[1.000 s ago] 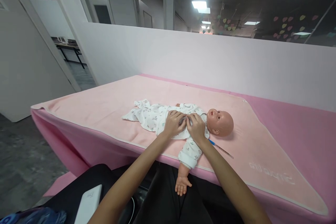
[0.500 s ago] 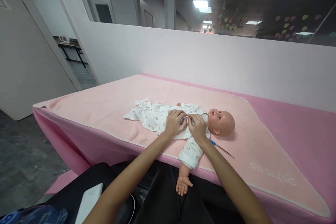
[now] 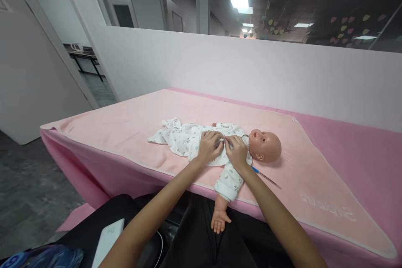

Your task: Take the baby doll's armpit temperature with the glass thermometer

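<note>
Head view: a doll is lying on its back on a pink blanket, head to the right, one bare arm hanging over the near edge of the table. It is wearing a white printed garment, thin and soft by the look of it, likely to bunch and slide over the hard plastic body, so the front edges at the chest seem the best place to pinch it. The left hand is resting on the chest with fingers curled, nipping the cloth at the front opening. The right hand is lying just beside it, nearly touching, fingertips also closed on the cloth near the collar. What sits between the fingertips is too small to tell. A blue pen is lying near the doll's shoulder. A white phone is sitting on the person's lap.
</note>
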A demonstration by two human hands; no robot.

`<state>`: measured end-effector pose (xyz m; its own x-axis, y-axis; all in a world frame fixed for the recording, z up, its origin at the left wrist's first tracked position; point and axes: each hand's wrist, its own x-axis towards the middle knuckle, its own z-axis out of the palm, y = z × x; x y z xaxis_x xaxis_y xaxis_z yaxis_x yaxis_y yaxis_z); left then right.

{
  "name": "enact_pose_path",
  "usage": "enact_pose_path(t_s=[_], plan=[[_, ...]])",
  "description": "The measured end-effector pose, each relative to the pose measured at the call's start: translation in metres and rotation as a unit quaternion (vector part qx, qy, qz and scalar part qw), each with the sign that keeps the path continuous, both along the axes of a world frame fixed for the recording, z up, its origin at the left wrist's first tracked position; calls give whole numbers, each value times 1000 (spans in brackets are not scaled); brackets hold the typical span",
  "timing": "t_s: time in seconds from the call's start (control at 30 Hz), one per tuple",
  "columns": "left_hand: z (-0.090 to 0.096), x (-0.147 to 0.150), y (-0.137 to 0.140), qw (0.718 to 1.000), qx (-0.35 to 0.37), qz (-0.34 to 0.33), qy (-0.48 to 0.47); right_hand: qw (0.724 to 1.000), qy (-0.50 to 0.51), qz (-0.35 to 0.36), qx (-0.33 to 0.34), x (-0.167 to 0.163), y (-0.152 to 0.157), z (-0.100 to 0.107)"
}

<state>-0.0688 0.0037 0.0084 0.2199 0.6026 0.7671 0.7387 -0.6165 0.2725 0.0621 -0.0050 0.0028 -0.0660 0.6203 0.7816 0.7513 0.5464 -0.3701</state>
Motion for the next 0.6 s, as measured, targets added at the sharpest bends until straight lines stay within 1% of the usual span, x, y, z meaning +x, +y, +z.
enact_pose_path(t_s=[0.13,0.27,0.43,0.6], plan=[[-1,0,1,999,-23,1,-47,1000,11,0,5,1,1,-1],[0,0,1,996,-35,-19,-78,1000,13,0,-2,1,2,-2],[2,-1,1,995,-46,-41,-84,1000,21,-3,-18,1,2,-2],[2,-2,1,994,-64,-48,-78,999,32,-2,-15,2,2,-1]])
